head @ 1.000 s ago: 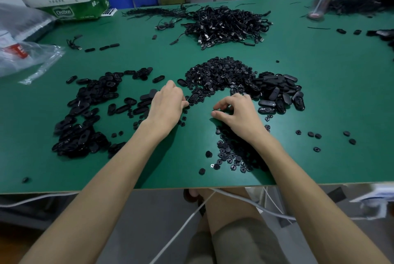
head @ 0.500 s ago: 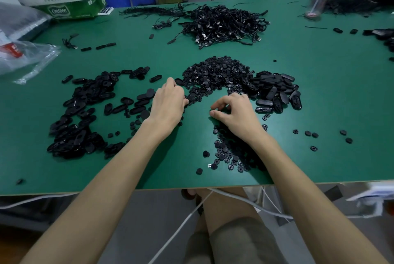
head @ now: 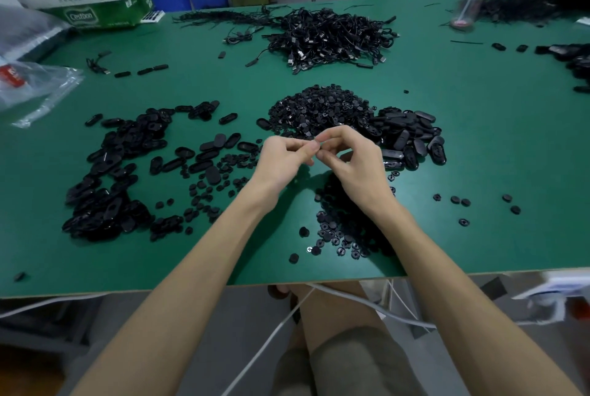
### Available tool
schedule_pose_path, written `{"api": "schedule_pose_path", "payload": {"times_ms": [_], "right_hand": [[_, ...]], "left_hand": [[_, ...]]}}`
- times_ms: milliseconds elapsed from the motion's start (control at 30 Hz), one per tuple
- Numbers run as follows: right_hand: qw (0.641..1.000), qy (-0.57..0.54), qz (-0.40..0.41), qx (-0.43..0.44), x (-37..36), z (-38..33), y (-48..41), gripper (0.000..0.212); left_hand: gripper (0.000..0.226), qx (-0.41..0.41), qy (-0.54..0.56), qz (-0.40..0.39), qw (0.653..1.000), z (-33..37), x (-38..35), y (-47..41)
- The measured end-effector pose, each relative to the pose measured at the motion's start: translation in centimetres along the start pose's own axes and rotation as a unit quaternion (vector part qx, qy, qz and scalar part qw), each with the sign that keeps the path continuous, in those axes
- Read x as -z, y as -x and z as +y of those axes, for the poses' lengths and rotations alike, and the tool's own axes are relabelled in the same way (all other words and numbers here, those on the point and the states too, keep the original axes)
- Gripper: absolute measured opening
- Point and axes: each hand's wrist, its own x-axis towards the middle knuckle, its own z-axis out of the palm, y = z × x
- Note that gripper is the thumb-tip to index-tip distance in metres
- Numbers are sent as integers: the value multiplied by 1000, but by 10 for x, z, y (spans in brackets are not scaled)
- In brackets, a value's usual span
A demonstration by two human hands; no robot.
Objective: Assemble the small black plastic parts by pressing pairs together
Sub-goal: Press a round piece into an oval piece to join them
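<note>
Fingertips of left hand (head: pixel 281 160) and right hand (head: pixel 356 165) together — pinch on small black part (head: pixel 315 139) between.

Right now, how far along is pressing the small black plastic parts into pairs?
Done: unclear; no heap is plainly finished pairs. In hand: the left hand and right hand pinch a barely visible small black plastic part between them above the green table. Left: heaps of small round black pieces and oval black plastic shells lie loose.

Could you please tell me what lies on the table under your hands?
Under the right hand lies a scatter of small round black parts on the green table; its wrist covers some. What lies under the left hand is hidden.
</note>
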Motion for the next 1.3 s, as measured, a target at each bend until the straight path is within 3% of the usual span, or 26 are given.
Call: {"api": "schedule_pose_path", "payload": {"times_ms": [233,500,900,1300], "right_hand": [[998,-2,34,-45,2,5,-4,11],[998,-26,22,-56,5,6,-4,14],[998,-35,3,-44,4,5,-3,9],[989,-124,15,-77,4,5,-3,5]], "left_hand": [[16,-20,100,9,995,-19,-3,1],[32,-63,150,24,986,-22,-4,7],[39,-71,157,32,985,-21,-5,10],[46,-77,156,21,985,-20,-6,10]]}}
